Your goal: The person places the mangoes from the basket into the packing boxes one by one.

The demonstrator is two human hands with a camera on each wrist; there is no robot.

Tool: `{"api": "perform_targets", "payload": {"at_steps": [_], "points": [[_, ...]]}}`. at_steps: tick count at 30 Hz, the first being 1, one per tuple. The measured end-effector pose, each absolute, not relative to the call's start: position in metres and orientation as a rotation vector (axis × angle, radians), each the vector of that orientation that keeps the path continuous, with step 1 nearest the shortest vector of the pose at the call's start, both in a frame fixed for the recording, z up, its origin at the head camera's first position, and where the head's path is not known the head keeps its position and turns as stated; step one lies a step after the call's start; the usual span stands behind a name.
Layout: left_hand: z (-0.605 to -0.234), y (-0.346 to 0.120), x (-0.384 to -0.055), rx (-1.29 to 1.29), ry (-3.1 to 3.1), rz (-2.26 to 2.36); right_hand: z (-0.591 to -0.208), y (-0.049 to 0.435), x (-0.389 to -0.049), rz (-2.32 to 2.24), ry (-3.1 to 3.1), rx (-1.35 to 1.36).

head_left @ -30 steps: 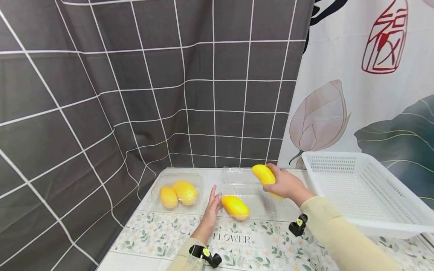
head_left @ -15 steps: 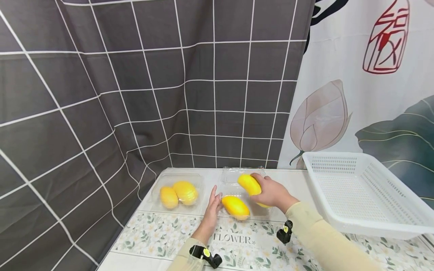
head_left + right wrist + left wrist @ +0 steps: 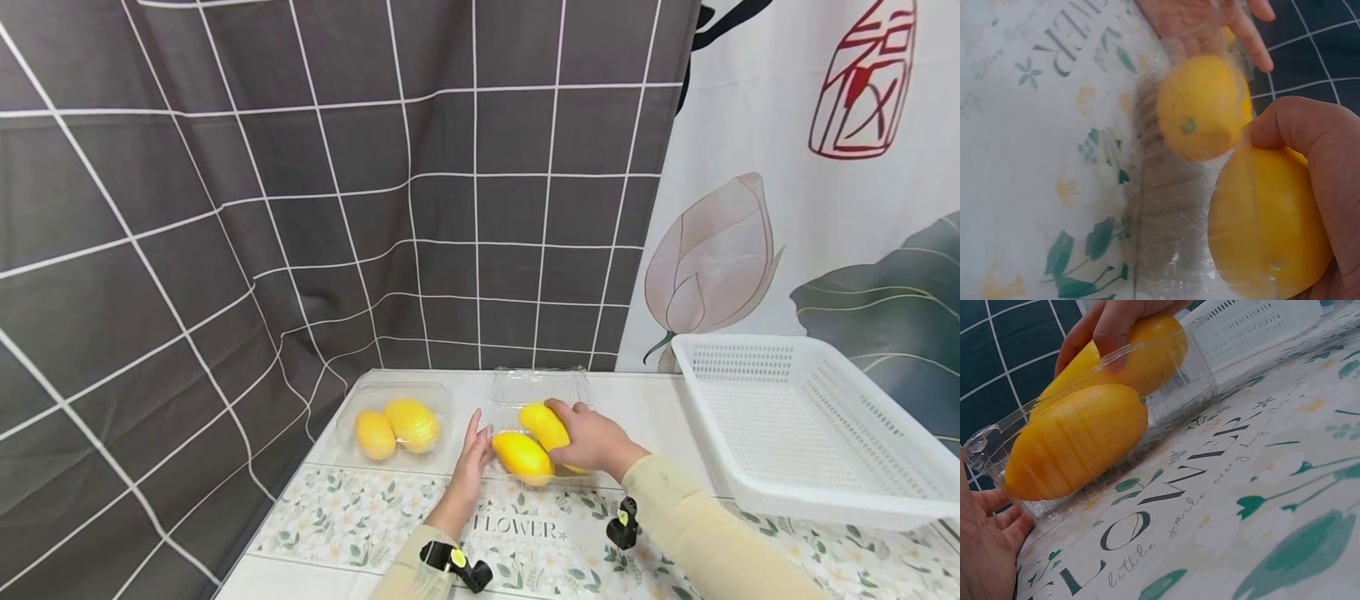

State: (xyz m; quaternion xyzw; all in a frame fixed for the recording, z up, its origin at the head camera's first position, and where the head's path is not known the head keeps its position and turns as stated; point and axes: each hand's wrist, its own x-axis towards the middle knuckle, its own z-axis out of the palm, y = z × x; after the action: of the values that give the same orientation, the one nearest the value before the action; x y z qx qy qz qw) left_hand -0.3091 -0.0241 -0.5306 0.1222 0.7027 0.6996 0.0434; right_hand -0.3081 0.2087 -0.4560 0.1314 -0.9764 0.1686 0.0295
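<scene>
In the head view my right hand [image 3: 595,437] grips a yellow mango [image 3: 543,423] inside an open clear plastic clamshell box [image 3: 497,417]. Thumb and fingers wrap over its top in the right wrist view, where the held mango [image 3: 1260,215] is seen low behind the clear wall. Beside it, a second mango [image 3: 522,457] lies in the box's left part, against the front wall. My left hand [image 3: 468,471] has its fingers extended along the box's left side. In the left wrist view its fingers [image 3: 1005,524] touch the box's end.
A closed clear box [image 3: 438,396] with two yellow mangoes [image 3: 412,425] stands at the left. On the right is a large white perforated basket [image 3: 806,437]. The clamshell's lid [image 3: 540,386] lies folded back towards the dark grid curtain [image 3: 510,275].
My right hand has carried its mango leftward and down into the box, next to the other mango. The left hand has stayed at the box's left side.
</scene>
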Motion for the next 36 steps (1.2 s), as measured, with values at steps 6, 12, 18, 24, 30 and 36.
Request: {"api": "perform_targets", "payload": {"at_steps": [6,12,18,24,30,36], "points": [[-0.53,-0.024,-0.31,0.373,2.153,2.141,-0.461,0.207,-0.307,0.521,-3.046,0.445],[-0.529,-0.024,-0.311,0.355,2.163,2.138,-0.462,0.206,-0.306,0.557,-3.072,0.484],[-0.528,-0.024,-0.309,0.365,2.165,2.141,-0.463,0.205,-0.306,0.603,-3.112,0.475],[-0.525,-0.024,-0.308,0.392,2.182,2.135,-0.464,0.204,-0.308,0.643,-3.158,0.429],[-0.528,-0.024,-0.309,0.378,2.167,2.159,-0.464,0.207,-0.306,0.77,-3.079,0.465],[-0.528,-0.024,-0.314,0.381,2.169,2.183,-0.471,0.226,-0.302,1.159,-2.648,0.309]]}}
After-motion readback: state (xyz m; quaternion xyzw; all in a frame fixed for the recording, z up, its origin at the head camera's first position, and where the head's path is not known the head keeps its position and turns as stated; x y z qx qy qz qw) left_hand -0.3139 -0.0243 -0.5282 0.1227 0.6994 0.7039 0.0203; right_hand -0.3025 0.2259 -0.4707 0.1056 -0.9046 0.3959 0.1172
